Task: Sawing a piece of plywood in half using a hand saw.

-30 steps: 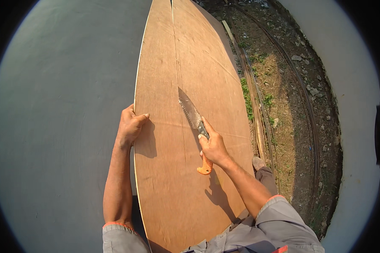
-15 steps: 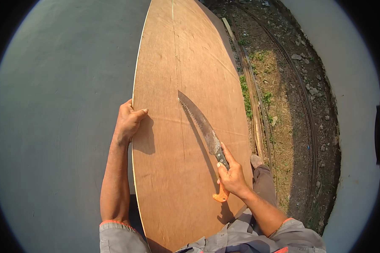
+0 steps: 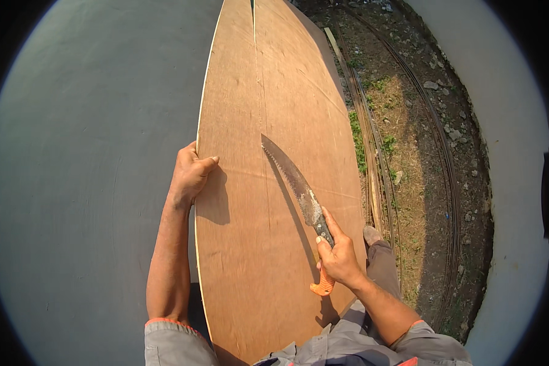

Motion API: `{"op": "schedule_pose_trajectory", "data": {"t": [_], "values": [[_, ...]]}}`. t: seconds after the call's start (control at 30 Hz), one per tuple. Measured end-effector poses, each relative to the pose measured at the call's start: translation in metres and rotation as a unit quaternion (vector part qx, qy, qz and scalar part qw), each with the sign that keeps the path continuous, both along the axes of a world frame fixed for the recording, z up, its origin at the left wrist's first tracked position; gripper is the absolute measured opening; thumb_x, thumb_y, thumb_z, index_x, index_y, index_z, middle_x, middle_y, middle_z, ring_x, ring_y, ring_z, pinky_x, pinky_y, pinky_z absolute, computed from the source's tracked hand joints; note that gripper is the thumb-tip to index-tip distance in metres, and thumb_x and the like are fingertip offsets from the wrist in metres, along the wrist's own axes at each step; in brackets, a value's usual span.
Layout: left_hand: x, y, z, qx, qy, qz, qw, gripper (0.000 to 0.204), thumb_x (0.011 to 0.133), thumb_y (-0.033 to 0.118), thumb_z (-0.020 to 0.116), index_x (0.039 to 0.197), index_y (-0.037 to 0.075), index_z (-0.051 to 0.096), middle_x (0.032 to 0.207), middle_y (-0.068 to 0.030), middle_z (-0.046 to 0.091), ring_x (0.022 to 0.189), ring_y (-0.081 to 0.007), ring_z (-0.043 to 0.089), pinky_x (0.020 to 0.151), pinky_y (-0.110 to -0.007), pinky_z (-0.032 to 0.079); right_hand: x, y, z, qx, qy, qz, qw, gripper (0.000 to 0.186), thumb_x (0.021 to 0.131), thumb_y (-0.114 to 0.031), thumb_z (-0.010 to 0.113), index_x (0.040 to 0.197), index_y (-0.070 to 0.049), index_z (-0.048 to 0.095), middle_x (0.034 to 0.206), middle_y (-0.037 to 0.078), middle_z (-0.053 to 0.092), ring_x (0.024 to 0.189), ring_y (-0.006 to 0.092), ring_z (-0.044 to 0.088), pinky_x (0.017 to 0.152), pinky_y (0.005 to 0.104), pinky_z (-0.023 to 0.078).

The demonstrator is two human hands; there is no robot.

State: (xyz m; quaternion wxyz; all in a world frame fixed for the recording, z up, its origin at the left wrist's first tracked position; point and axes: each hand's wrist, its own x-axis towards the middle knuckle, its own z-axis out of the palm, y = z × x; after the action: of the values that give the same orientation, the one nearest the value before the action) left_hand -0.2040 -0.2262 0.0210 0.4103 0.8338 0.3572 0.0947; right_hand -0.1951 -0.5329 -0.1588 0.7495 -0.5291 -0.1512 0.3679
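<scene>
A long plywood sheet (image 3: 238, 268) stretches away in front of me, with a thin line running lengthwise along it. At the far end that line is a cut that gapes as a narrow dark gap. My left hand (image 3: 193, 172) grips the sheet's left edge, thumb on top and fingers hidden underneath. In my right hand (image 3: 338, 255) is a curved pruning saw (image 3: 294, 180) with a black and orange handle. Its toothed blade slants up and left, the tip at the lengthwise line; whether the tip touches the wood I cannot tell.
A smooth grey surface (image 3: 97, 158) lies left of the sheet. On the right, a strip of dirt with grass and stones holds long thin rods (image 3: 442, 143) and wooden strips (image 3: 361, 122), beside a pale wall (image 3: 512, 201). My shoe (image 3: 371, 235) shows by the sheet's right edge.
The gap at the far end of the cut looks wider. The sheet, both hands and the saw sit slightly further right in view; both grips are the same.
</scene>
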Motion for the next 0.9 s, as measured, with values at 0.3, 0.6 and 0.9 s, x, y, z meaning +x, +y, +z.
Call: {"op": "schedule_pose_trajectory", "data": {"t": [0.3, 0.6, 0.9], "values": [[-0.011, 0.016, 0.005, 0.002, 0.023, 0.017, 1.000, 0.037, 0.086, 0.002, 0.063, 0.120, -0.011, 0.061, 0.103, -0.0187, 0.072, 0.086, -0.0215, 0.072, 0.078, -0.035, 0.058, 0.000, 0.027, 0.000, -0.025, -0.012, 0.052, 0.998, 0.070, 0.096, -0.001, 0.048, 0.162, -0.003, 0.026, 0.084, 0.005, 0.061, 0.057, 0.0112, 0.059, 0.051, 0.0307, 0.056], [0.000, 0.015, 0.001, 0.010, 0.016, -0.006, 1.000, 0.036, 0.086, 0.003, 0.064, 0.119, -0.012, 0.061, 0.102, -0.0193, 0.072, 0.085, -0.0218, 0.072, 0.079, -0.036, 0.058, 0.037, 0.141, -0.004, -0.026, -0.026, 0.008, 0.999, 0.069, 0.096, -0.004, 0.050, 0.161, 0.000, 0.027, 0.092, 0.010, 0.065, 0.053, 0.0114, 0.057, 0.047, 0.0298, 0.053], [0.004, 0.008, -0.008, 0.003, -0.007, -0.008, 1.000, 0.035, 0.086, 0.001, 0.062, 0.118, -0.012, 0.061, 0.101, -0.0204, 0.072, 0.084, -0.0227, 0.073, 0.077, -0.036, 0.059, 0.024, 0.078, -0.012, -0.005, 0.024, 0.021, 0.999, 0.069, 0.097, -0.004, 0.050, 0.162, -0.001, 0.027, 0.093, 0.008, 0.064, 0.052, 0.0105, 0.057, 0.048, 0.0288, 0.053]]}}
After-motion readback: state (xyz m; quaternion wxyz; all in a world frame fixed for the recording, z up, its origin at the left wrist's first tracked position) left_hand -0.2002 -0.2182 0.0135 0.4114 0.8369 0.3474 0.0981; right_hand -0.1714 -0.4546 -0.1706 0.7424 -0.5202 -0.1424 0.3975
